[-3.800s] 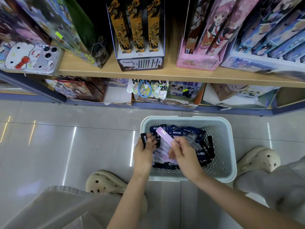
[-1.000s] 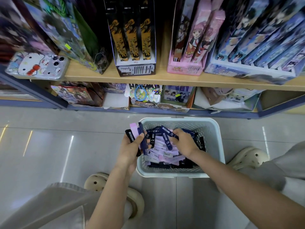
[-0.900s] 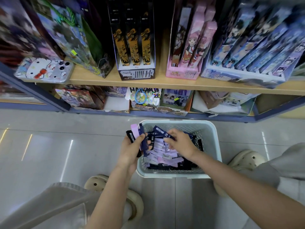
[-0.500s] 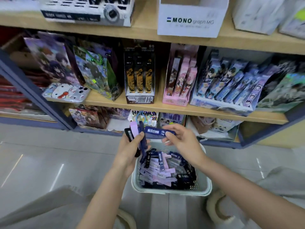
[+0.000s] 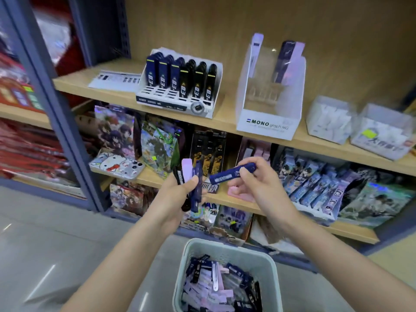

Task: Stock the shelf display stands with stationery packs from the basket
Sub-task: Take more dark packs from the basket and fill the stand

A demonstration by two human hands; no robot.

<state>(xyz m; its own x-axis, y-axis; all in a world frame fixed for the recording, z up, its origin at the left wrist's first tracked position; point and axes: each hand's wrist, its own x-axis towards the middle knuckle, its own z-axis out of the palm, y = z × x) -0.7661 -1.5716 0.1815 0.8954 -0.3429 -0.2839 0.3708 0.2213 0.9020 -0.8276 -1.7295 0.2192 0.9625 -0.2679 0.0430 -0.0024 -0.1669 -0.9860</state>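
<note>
Before the shelf (image 5: 225, 122) with its stands (image 5: 269, 102), basket (image 5: 269, 269) below, our left hand (image 5: 177, 197) clutches several packs (image 5: 194, 183), our right (image 5: 258, 188) pinches one blue pack (image 5: 227, 175), both raised from the basket since.

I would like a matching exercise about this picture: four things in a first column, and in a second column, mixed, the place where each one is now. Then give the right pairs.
Things
1. single blue pack
2. bunch of packs
3. basket
4. MONO display stand

Places
A. on the floor, below the hands
B. on the upper wooden shelf
C. gripped in the left hand
D. pinched in the right hand

Pairs: 1-D, 2-C, 3-A, 4-B
</note>
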